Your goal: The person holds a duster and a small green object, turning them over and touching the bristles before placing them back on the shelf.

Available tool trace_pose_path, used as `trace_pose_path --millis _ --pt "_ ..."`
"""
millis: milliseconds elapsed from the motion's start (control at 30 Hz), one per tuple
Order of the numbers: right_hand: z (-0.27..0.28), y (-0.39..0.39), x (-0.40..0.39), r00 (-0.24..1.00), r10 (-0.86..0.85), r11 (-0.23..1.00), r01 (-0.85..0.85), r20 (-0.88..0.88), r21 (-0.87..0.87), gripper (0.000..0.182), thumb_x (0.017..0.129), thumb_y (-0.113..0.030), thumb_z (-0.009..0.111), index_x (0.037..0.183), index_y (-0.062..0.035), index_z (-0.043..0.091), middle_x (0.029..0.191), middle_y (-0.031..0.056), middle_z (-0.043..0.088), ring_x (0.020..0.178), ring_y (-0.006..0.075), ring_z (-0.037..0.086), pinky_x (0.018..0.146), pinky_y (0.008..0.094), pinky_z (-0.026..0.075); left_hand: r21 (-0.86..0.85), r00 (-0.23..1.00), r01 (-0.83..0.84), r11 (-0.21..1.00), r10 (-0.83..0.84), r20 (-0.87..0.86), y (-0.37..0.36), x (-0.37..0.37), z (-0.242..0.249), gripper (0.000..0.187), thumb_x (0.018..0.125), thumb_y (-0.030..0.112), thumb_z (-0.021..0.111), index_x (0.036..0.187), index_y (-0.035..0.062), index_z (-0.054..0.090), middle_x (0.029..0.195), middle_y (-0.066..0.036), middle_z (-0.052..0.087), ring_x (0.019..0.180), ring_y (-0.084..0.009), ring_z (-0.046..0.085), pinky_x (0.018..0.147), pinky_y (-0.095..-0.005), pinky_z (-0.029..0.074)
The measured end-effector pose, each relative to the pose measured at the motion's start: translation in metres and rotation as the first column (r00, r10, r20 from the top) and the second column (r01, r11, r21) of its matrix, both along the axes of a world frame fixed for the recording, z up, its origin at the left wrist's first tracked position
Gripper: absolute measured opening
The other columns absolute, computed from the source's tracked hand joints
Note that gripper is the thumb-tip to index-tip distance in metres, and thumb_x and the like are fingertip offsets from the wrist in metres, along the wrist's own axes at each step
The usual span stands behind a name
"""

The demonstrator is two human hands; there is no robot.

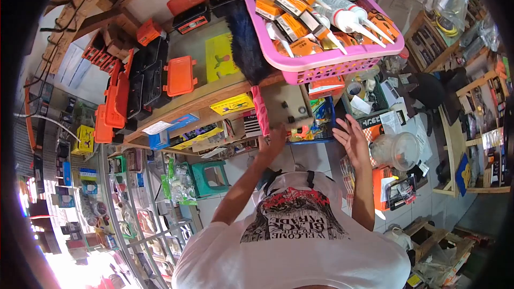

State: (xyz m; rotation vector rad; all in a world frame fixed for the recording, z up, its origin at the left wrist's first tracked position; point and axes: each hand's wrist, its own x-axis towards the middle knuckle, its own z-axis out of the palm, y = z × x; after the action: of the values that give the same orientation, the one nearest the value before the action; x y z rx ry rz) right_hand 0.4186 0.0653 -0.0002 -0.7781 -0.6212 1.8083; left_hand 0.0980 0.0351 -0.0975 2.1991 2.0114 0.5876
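A duster with dark, fluffy bristles (246, 43) lies across the edge of the glass-topped counter, beside the pink basket. Its pink handle (261, 109) points down towards me. My left hand (274, 140) is closed at the lower end of this handle; part of the grip is hidden by the hand itself. Nothing is held in my right hand (352, 140), which is raised with its fingers apart near a blue-edged container (321, 123) of small packaged goods. Between the hands is a shallow compartment (278, 96) with a few small dark round pieces in it.
The pink basket (321, 63) holds sealant tubes and orange-black boxes. Orange-lidded black toolboxes (155, 69) stand on the counter. A clear round tub (396, 151) sits to the right. A green stool (209, 179) and a metal-framed glass case (144, 225) are at the left.
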Motion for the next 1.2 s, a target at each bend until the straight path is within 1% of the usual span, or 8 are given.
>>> trace_pose_path --millis 133,333,433,600,733,833,967,1200 --pt "-0.050 -0.015 0.039 0.954 0.009 0.997 0.014 0.300 -0.073 0.048 0.106 -0.032 0.055 0.147 -0.0091 0.044 0.135 0.0152 0.061 0.108 0.0280 0.069 0.095 0.0397 0.055 -0.094 0.979 -0.132 0.987 0.144 0.143 0.066 -0.012 0.018 0.025 0.098 0.028 0.055 0.096 0.0053 0.067 0.075 -0.022 0.069 0.067 -0.0433 0.069 0.061 -0.0549 0.056" --pt "-0.121 -0.035 0.034 0.832 0.180 0.966 -0.049 0.525 -0.252 0.041 0.103 -0.032 0.059 0.137 -0.0091 0.054 0.119 0.0088 0.067 0.093 0.0194 0.071 0.081 0.0312 0.055 0.124 0.972 -0.180 0.976 0.156 0.178 0.123 -0.030 0.021 0.033 0.098 0.031 0.055 0.116 0.0037 0.061 0.077 -0.025 0.069 0.071 -0.0457 0.069 0.060 -0.0570 0.055" --pt "-0.144 -0.030 0.011 0.768 0.177 0.980 -0.080 0.615 -0.182 0.037 0.100 -0.027 0.066 0.132 -0.0095 0.060 0.111 0.0078 0.069 0.083 0.0162 0.071 0.070 0.0290 0.054 -0.027 0.949 -0.246 0.969 0.247 0.196 0.116 -0.019 0.037 0.044 0.097 0.016 0.055 0.137 -0.0006 0.051 0.077 -0.025 0.068 0.068 -0.0420 0.068 0.061 -0.0532 0.051" --pt "-0.164 0.000 -0.045 0.735 0.209 0.976 -0.199 0.645 -0.090 0.036 0.098 -0.026 0.068 0.128 -0.0073 0.062 0.098 0.0052 0.071 0.077 0.0125 0.069 0.064 0.0280 0.053 0.107 0.914 -0.168 0.980 0.114 0.390 0.058 0.006 0.032 0.064 0.094 0.010 0.057 0.154 0.0033 0.035 0.090 -0.025 0.068 0.074 -0.0396 0.067 0.065 -0.0511 0.052" --pt "-0.190 0.035 -0.088 0.730 0.072 0.963 -0.229 0.680 0.144 0.035 0.097 -0.027 0.069 0.124 -0.0055 0.063 0.090 0.0063 0.074 0.075 0.0154 0.071 0.064 0.0319 0.054 -0.241 0.888 -0.128 0.962 0.219 0.404 -0.019 0.002 -0.032 0.069 0.096 0.029 0.064 0.154 0.0144 0.032 0.086 -0.014 0.071 0.082 -0.0370 0.071 0.070 -0.0483 0.056" --pt "-0.205 0.058 -0.114 0.391 -0.215 0.912 -0.248 0.895 0.328 0.037 0.095 -0.026 0.070 0.123 -0.0032 0.063 0.087 0.0114 0.074 0.074 0.0226 0.073 0.066 0.0371 0.055 -0.369 0.860 -0.080 0.926 0.251 0.444 -0.082 -0.002 -0.049 0.060 0.096 0.028 0.065 0.148 0.0098 0.040 0.088 -0.013 0.070 0.084 -0.0308 0.071 0.076 -0.0422 0.055" --pt "-0.200 0.070 -0.130 0.235 -0.154 0.918 -0.324 0.960 0.227 0.036 0.092 -0.033 0.072 0.112 -0.0031 0.065 0.084 0.0146 0.073 0.077 0.0293 0.072 0.071 0.0415 0.055 -0.414 0.727 -0.073 0.907 0.333 0.600 -0.132 -0.013 -0.082 0.046 0.096 0.023 0.063 0.137 0.0101 0.048 0.090 -0.016 0.073 0.089 -0.0355 0.072 0.076 -0.0472 0.055" --pt "-0.214 0.063 -0.131 0.303 -0.240 0.917 -0.240 0.922 0.318 0.028 0.087 -0.032 0.077 0.093 -0.0045 0.072 0.074 0.0135 0.068 0.068 0.0297 0.069 0.065 0.0413 0.053 -0.455 0.440 -0.017 0.890 0.415 0.796 -0.149 -0.029 -0.097 0.033 0.098 0.012 0.060 0.130 0.0053 0.055 0.092 -0.012 0.071 0.081 -0.0234 0.069 0.076 -0.0349 0.055"
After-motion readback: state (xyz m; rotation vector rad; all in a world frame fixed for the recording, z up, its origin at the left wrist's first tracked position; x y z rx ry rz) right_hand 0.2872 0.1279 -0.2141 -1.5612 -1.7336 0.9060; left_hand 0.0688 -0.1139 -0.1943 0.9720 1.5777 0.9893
